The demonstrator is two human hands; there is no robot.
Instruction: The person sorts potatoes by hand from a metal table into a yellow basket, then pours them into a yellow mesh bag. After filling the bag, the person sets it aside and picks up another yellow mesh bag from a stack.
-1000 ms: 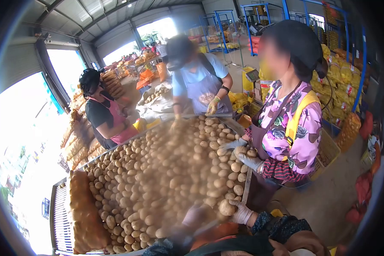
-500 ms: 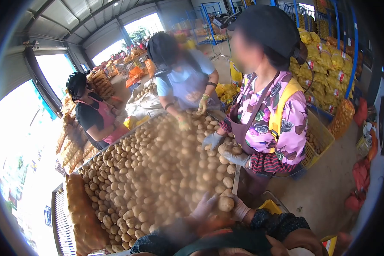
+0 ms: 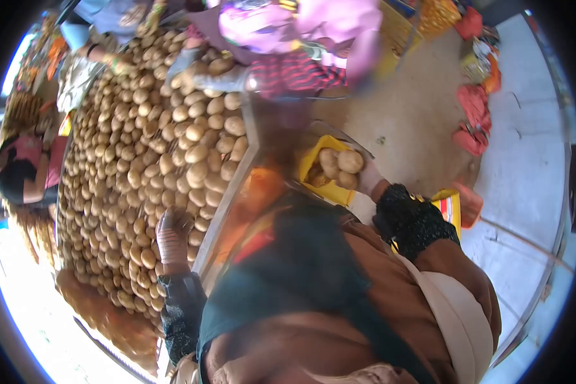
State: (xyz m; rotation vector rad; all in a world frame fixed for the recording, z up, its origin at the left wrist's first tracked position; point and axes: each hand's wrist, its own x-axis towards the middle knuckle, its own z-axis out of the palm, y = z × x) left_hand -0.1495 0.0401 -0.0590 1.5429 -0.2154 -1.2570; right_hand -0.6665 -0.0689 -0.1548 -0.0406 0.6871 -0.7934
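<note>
My left hand [image 3: 174, 233], in a pale glove, rests on the potatoes [image 3: 134, 169] near the bin's metal edge [image 3: 240, 163]; its fingers look extended over them. To the right, my right hand [image 3: 368, 176], also gloved, is at the right side of a yellow container [image 3: 329, 190]. Several potatoes [image 3: 349, 162] sit at the container's opening, beside that hand. Its fingers are hidden behind the potatoes and the container's edge.
A co-worker in a floral pink top [image 3: 262, 29] has gloved hands on potatoes at the bin's upper edge. Another co-worker's gloved hand [image 3: 118, 63] is farther left. An orange mesh sack [image 3: 109, 313] lies at the lower left; red bags [image 3: 473, 109] lie on the floor.
The view has swung down and right. My hands have moved apart: the right has gone from the potato pile to the yellow container, the left stays over the pile.
</note>
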